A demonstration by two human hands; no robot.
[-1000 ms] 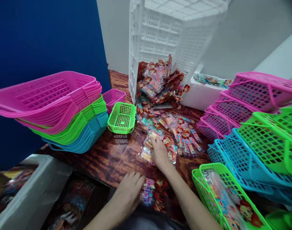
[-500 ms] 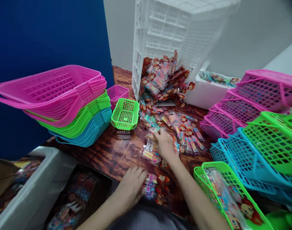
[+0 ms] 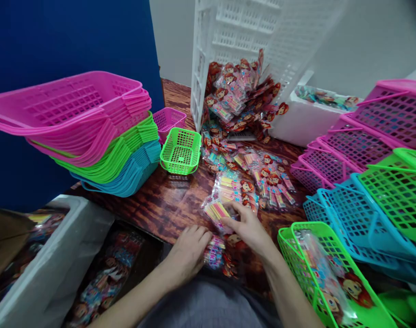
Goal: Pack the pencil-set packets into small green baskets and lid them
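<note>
My left hand (image 3: 190,248) rests low at the table's near edge, its fingers closed against the left end of a small stack of clear packets (image 3: 214,252) with red-haired figures. Just above and to the right, my right hand (image 3: 245,223) has its thumb and fingers around the right part of a packet with yellow and pink sticks (image 3: 217,212). Beyond it lie more flat packets (image 3: 233,186) on the dark wood-patterned table (image 3: 153,205). A fan of similar packets (image 3: 272,180) spreads farther right.
An upright white crate (image 3: 198,68) spills packets at the back. Nested pink, green and blue baskets (image 3: 125,123) stand left, beside a small green basket (image 3: 180,152). Stacked baskets (image 3: 351,218) and a filled green basket (image 3: 361,291) are right. A foam box (image 3: 57,259) sits lower left.
My right hand has drawn back toward me and now has a packet between its fingers. My left hand stays at the near stack. The view has tilted slightly downward.
</note>
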